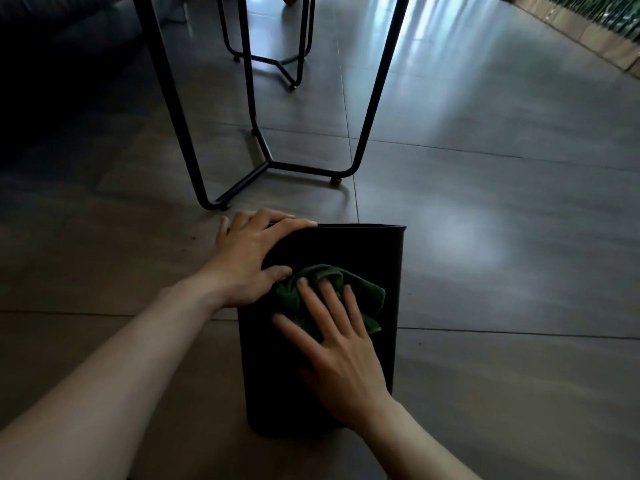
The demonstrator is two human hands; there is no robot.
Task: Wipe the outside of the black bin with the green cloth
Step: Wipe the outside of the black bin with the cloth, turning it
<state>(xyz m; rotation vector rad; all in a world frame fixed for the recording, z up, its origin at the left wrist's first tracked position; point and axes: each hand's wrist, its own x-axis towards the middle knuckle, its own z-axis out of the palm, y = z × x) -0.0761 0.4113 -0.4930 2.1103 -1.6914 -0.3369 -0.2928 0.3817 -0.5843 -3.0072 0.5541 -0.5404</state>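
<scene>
The black bin (363,251) lies on its side on the tiled floor, its open rim pointing away from me. A crumpled green cloth (363,299) rests on the bin's upper side wall. My right hand (339,355) lies flat on the cloth with fingers spread, pressing it against the bin. My left hand (249,254) grips the bin's far left rim corner, fingers curled over the edge and thumb on the side wall next to the cloth.
A black metal table frame (266,161) stands on the floor just beyond the bin, with a second frame (277,60) farther back. A dark sofa (52,46) fills the upper left. Bare grey tiles (502,237) stretch to the right.
</scene>
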